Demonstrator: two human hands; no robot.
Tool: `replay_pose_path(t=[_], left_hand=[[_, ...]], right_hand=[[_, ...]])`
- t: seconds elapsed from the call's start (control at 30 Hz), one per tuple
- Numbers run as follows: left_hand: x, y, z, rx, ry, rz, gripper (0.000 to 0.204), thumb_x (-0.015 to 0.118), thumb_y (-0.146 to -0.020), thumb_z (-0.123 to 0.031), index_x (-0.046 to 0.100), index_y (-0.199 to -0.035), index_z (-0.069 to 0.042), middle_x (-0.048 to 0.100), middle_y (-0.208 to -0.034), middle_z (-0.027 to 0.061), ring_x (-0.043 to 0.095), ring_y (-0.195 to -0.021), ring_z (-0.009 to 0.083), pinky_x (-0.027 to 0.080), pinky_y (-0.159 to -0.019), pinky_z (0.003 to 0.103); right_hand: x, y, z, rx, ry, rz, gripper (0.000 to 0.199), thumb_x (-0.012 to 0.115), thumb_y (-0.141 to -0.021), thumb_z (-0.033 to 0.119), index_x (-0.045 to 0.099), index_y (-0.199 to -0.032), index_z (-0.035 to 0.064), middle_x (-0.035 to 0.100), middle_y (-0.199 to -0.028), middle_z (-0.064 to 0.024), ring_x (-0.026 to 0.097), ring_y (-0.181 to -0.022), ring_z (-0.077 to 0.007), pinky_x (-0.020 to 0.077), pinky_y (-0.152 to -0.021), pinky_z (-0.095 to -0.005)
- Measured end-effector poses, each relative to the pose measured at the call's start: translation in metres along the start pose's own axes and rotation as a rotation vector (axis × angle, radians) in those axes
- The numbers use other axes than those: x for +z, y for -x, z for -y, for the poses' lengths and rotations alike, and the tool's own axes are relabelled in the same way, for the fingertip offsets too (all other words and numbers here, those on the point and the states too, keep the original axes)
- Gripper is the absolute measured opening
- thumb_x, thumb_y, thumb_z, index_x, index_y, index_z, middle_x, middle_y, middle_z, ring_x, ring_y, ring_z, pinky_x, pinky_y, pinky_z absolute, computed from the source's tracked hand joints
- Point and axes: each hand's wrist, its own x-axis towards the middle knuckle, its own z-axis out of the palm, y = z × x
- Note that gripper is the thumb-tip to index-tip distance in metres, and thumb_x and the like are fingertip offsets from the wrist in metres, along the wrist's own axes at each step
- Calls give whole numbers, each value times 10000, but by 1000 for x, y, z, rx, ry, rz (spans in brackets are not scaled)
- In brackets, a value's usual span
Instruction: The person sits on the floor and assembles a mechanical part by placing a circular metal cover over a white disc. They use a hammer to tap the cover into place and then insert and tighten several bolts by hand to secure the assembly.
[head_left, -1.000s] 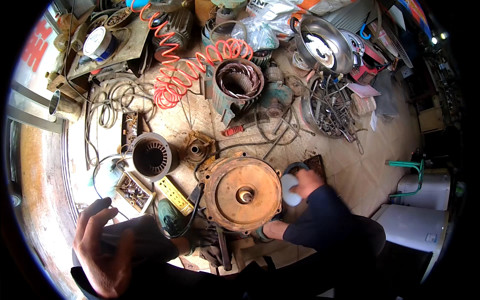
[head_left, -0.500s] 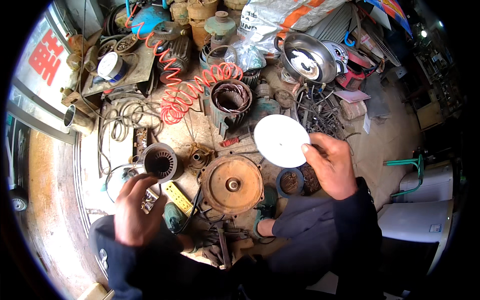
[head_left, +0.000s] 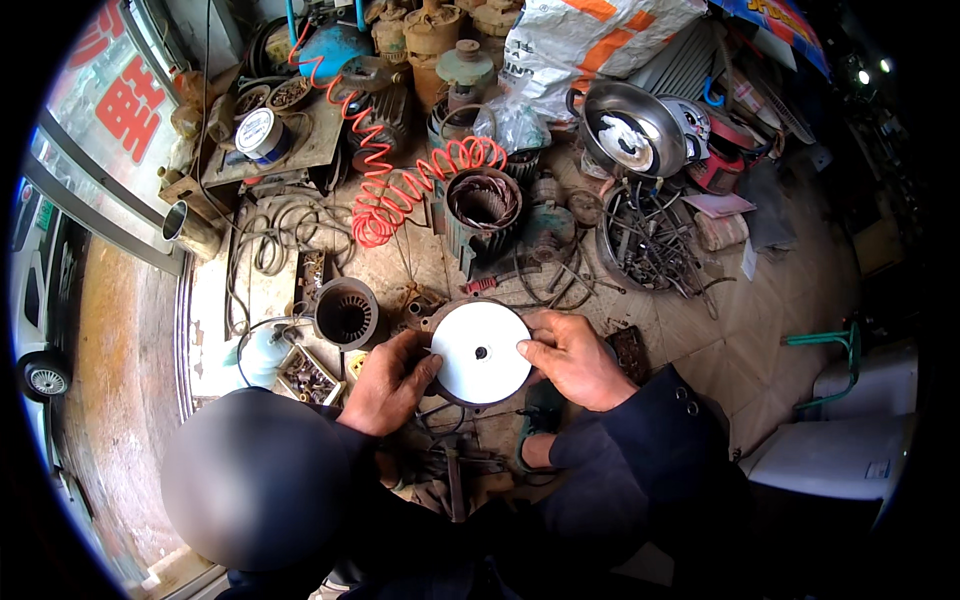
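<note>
A white disc (head_left: 470,375) with a dark hole in its middle is held level between my two hands. My left hand (head_left: 393,385) pinches its left rim, thumb on top. On the opposite rim, my right hand (head_left: 580,360) grips with the thumb above and the fingers below. Directly beneath lies the rusty round metal cover (head_left: 455,308), mostly hidden by the disc. Left of it stands a slotted ring-shaped motor stator (head_left: 346,313). A small rusty metal part (head_left: 412,302) lies between stator and cover.
Beyond my hands stands a motor housing with copper windings (head_left: 483,205), beside a coiled red hose (head_left: 378,215). Farther right are a steel pot (head_left: 668,140) and a basin of metal scraps (head_left: 650,240). A box of small parts (head_left: 305,378) sits left; a blurred round shape (head_left: 255,480) covers the lower left.
My right hand has brought the white disc left and down over the rusty cover. The left hand has moved right and taken hold of its other edge. The view has shifted slightly.
</note>
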Motion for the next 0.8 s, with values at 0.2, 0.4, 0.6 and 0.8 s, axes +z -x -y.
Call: replay_pose_path(t=[0.2, 0.4, 0.6, 0.8], left_hand=[[4, -4, 10, 26, -213, -60, 355, 712, -975, -129, 635, -1247, 84, 754, -988, 258, 757, -903, 316, 583, -816, 393], [6, -6, -2, -72, -269, -37, 368, 697, -989, -95, 597, -1298, 77, 741, -942, 162, 688, -851, 163, 560, -759, 338], [7, -3, -11, -96, -278, -53, 411, 719, -956, -115, 588, -1303, 61, 740, -856, 236, 743, -765, 311, 571, -698, 401], [9, -2, -7, -118, -295, -24, 561, 703, -953, -87, 466, -1446, 35, 743, -845, 227, 748, -758, 324, 571, -698, 413]], right_hand=[[16, 2, -2, -272, 422, -51, 728, 822, -868, 125, 481, -1482, -68, 714, -1145, -237, 725, -1018, -326, 586, -888, -407], [28, 3, -12, -270, 567, -51, 1074, 958, -715, 239, 360, -1560, -47, 498, -1405, -297, 559, -1271, -474, 494, -1078, -479], [33, 3, -2, -373, 936, -80, 1082, 956, -724, 265, 354, -1533, -127, 463, -1460, -310, 548, -1275, -455, 486, -1077, -490], [31, -2, -1, -417, 991, -55, 1015, 952, -701, 258, 439, -1497, -108, 467, -1507, -263, 499, -1351, -415, 424, -1135, -497]])
